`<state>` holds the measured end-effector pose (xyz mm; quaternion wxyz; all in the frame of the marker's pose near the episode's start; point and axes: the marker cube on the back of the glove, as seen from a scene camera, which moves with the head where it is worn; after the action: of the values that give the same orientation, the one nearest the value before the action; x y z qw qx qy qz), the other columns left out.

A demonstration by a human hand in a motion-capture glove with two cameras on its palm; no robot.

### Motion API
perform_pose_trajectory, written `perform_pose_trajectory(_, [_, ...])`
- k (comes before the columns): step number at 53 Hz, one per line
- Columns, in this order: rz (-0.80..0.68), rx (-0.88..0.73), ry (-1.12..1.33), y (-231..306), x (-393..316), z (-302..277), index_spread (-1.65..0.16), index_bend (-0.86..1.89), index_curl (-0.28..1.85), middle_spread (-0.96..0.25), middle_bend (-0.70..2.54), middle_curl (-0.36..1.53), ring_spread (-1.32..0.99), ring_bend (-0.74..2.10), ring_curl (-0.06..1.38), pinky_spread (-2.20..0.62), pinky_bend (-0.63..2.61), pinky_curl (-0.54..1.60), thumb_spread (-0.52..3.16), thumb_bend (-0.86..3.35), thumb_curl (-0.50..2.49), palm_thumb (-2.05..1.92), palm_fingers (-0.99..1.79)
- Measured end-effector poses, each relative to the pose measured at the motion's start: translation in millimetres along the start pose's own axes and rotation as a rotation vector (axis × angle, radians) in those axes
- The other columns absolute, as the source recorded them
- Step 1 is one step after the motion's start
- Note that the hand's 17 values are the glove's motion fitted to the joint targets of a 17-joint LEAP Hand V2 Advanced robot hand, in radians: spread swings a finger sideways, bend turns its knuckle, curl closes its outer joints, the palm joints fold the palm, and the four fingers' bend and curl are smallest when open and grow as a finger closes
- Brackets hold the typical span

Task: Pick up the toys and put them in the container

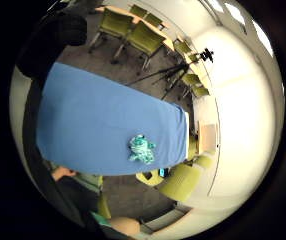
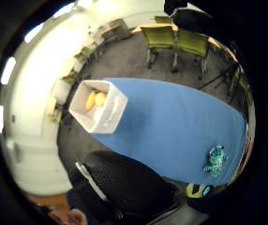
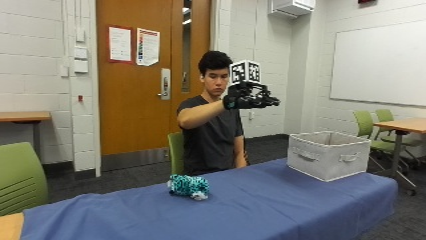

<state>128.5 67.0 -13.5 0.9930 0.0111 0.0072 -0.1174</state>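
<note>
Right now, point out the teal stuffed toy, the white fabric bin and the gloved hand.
teal stuffed toy (image 3: 188, 186): outside view, middle of its body.
white fabric bin (image 3: 327, 161): outside view, its front wall.
gloved right hand (image 3: 250, 98): outside view, middle of the raised glove.

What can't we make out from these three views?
- Right hand: outside view shows it raised, but the glove rig hides the fingers; open or curled is unclear.
- Bin contents: walls hide them in the outside view; the thumb side view shows yellow items, too small to identify.
- Teal toy: too small in every view to tell what it depicts.
- Other hand: hidden behind the table.
</note>
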Motion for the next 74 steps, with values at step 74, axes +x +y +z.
perform_pose_trajectory(74, [0.535, -0.254, -0.158, 173.7, 223.5, 276.4, -0.28, 0.47, 0.35, -0.15, 0.31, 0.45, -0.33, 0.53, 0.26, -0.11, 0.76, 0.32, 0.93, 0.01, 0.2, 0.06, 0.19])
